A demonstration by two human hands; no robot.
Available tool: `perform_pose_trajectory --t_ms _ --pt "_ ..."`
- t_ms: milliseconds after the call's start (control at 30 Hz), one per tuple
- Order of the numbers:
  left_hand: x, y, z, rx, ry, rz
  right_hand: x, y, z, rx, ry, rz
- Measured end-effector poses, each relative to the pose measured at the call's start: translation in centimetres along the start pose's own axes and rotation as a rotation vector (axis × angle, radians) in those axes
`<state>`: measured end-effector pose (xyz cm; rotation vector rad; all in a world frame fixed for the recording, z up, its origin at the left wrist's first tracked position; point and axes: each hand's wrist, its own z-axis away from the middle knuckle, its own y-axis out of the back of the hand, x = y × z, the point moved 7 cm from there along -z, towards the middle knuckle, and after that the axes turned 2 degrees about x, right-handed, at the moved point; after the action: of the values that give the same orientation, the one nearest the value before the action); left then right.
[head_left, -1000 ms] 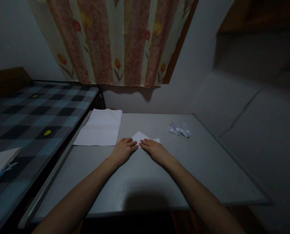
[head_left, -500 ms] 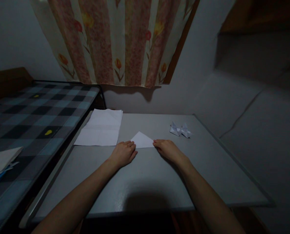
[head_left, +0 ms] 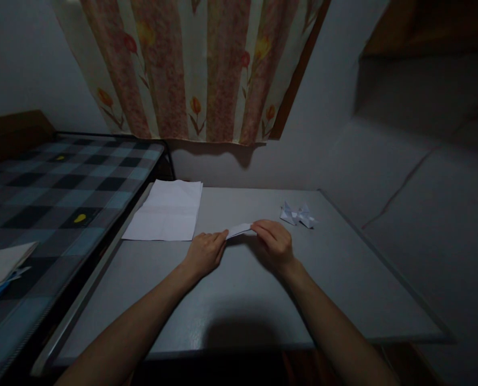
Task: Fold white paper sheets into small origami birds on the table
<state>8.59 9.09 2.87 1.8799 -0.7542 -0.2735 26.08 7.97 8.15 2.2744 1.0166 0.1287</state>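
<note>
1. The room is dim. The folded paper (head_left: 239,230) shows only as a thin pale strip, so its creases are hard to make out. Its right end is hidden under fingers, and the bottom edge cuts off both forearms.
2. The paper lies mid-table between the two hands, near the far half of the grey table (head_left: 343,279). It seems tilted up off the surface.
3. The left hand (head_left: 204,252) rests palm down with its fingers stretched forward and their tips meeting the paper's left end. The thumb is out of sight, so I cannot tell whether it pinches or only touches.
4. The right hand (head_left: 274,244) arches over the right end, its fingers curled down and gripping the paper.
5. The tabletop is smooth and faintly glossy.
6. A stack of sheets (head_left: 166,210), white and creased, lies flat just left of the left hand.
7. Two small, pointed paper figures (head_left: 297,214) stand near the right hand.
8. A flowered, striped curtain (head_left: 198,69) hangs behind, and a checked cover (head_left: 61,182) spreads to the left.
</note>
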Motion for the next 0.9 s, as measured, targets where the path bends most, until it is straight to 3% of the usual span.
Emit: perform_pose_trajectory --t_ms 100,167,300,467,767,900 --pt "-1.1 1.3 0.1 0.125 0.135 0.184 -1.1 0.8 0.0 0.225 -0.069 0.034" --pt "-1.8 2.2 0.1 0.193 0.235 0.341 -2.3 0.5 -0.1 0.273 -0.083 -0.027" --pt "-1.8 2.6 0.1 0.223 0.352 0.643 -3.9 -2.4 -0.6 0.064 -0.163 -0.274" --pt "-0.5 1.8 -0.2 0.165 0.262 0.9 -4.0 -4.2 -0.4 -0.045 -0.285 -0.432" --pt "-1.0 1.6 0.1 0.194 0.233 0.801 -3.4 -4.5 -0.1 -0.009 -0.446 -0.631" --pt "-0.2 2.1 0.3 0.275 0.16 0.657 -3.4 -4.9 0.2 0.008 -0.509 -0.64"
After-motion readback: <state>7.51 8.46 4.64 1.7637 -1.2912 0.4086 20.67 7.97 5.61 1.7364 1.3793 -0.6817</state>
